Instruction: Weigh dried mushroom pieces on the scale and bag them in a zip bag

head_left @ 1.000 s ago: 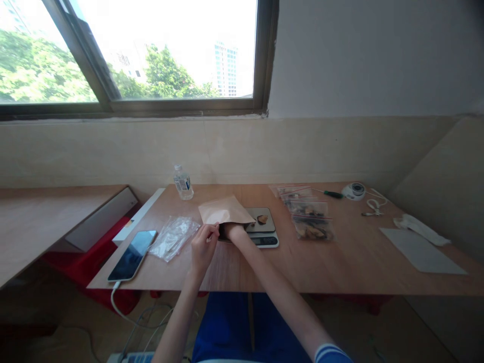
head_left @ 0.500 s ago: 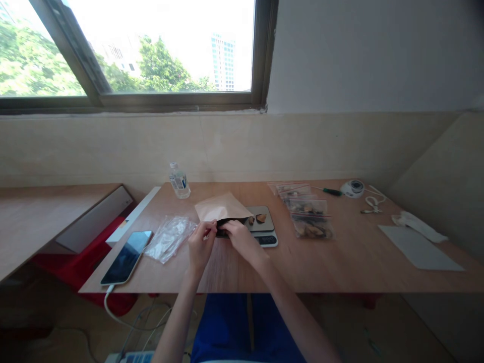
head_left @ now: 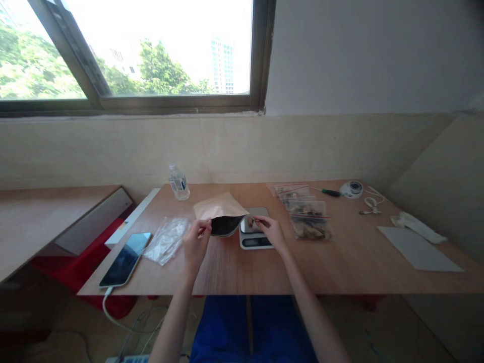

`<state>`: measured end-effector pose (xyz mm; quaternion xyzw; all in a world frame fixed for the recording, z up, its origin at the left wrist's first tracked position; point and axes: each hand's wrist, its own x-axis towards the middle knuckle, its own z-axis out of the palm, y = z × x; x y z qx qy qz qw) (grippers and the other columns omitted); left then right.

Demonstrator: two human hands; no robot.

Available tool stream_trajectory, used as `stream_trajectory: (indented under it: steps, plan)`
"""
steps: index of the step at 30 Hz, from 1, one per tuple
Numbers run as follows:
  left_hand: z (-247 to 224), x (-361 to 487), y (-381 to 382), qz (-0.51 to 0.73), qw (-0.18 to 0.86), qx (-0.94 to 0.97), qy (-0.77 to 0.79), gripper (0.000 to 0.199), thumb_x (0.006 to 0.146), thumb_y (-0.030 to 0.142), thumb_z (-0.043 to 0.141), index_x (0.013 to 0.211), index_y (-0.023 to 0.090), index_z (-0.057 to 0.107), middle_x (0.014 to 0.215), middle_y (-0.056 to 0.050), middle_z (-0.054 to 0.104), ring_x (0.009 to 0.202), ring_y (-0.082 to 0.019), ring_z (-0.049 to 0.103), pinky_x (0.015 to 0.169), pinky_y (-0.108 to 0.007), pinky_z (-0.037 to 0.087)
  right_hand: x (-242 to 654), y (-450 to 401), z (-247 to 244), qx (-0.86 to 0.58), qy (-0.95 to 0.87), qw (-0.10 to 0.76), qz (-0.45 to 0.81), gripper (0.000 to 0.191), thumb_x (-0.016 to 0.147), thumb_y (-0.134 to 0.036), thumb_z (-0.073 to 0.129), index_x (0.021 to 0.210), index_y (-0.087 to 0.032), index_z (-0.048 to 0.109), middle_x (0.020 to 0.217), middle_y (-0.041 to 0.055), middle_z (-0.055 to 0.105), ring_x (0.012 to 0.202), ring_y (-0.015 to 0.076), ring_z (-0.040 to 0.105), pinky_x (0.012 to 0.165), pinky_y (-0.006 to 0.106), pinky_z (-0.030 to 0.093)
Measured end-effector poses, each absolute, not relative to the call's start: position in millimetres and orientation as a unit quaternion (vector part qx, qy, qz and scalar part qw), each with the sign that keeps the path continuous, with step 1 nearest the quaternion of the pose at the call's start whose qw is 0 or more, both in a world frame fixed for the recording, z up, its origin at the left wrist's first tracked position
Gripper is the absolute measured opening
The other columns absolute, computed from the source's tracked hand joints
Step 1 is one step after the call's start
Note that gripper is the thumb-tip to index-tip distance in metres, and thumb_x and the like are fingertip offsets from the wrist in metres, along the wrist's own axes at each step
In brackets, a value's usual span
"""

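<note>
Far left, the phone [head_left: 124, 259] has its white cable [head_left: 109, 297] dangling off the table's front edge, so I guess a knee catching it could yank the phone down. Just right of that are some clear plastic bags [head_left: 166, 242], then the left hand [head_left: 196, 243], which is closed in a pinch on the near left corner of the brown paper pouch [head_left: 219, 204]. The pouch lies tilted, dark mouth gaping towards the person. I only see it held at that one corner, so it might sag shut or twist if the grip slips. Its right corner overlaps the scale [head_left: 247, 244] in view; can't tell if it touches, but leaning there could mess with the reading. A small brown piece [head_left: 250, 222] sits on the plate. The right hand [head_left: 271, 233] has its fingertips bunched nearly together just beside it, maybe around another bit, too small to tell if it's really gripped. A loose pinch could drop it. Filled zip bags [head_left: 312, 231] lie further right.
</note>
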<state>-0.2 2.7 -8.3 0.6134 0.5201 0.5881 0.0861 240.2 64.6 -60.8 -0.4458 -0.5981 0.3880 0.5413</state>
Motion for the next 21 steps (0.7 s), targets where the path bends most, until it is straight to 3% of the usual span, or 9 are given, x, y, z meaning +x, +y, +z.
stream_trajectory:
  steps: [9, 17, 21]
  plan:
    - [-5, -4, 1, 0.585, 0.095, 0.615, 0.52, 0.014, 0.08, 0.028, 0.056, 0.069, 0.019, 0.053, 0.071, 0.0, 0.06, 0.081, -0.015, 0.063, 0.066, -0.023, 0.054, 243, 79, -56, -0.462, -0.659, 0.534, 0.259, 0.025, 0.078, -0.029, 0.051, 0.091, -0.018, 0.07, 0.096, 0.0093, 0.068, 0.092, 0.0202, 0.062, 0.084, 0.035, 0.048]
    - [-5, -2, 2, 0.586, 0.095, 0.618, 0.516, 0.014, 0.08, 0.029, 0.055, 0.07, 0.019, 0.053, 0.072, 0.0, 0.061, 0.082, -0.016, 0.064, 0.067, -0.025, 0.055, 256, 120, -62, -0.509, -0.611, 0.545, 0.267, 0.035, 0.075, -0.03, 0.055, 0.105, -0.013, 0.062, 0.097, 0.0119, 0.068, 0.084, 0.0187, 0.063, 0.077, 0.032, 0.049]
    - [-5, -1, 3, 0.592, 0.095, 0.619, 0.508, 0.013, 0.081, 0.027, 0.055, 0.07, 0.02, 0.054, 0.073, -0.001, 0.062, 0.087, -0.016, 0.064, 0.067, -0.024, 0.055, 252, 138, -59, -0.509, -0.631, 0.516, 0.277, 0.025, 0.073, -0.028, 0.057, 0.088, -0.012, 0.066, 0.086, 0.0106, 0.07, 0.076, 0.0175, 0.064, 0.073, 0.03, 0.049]
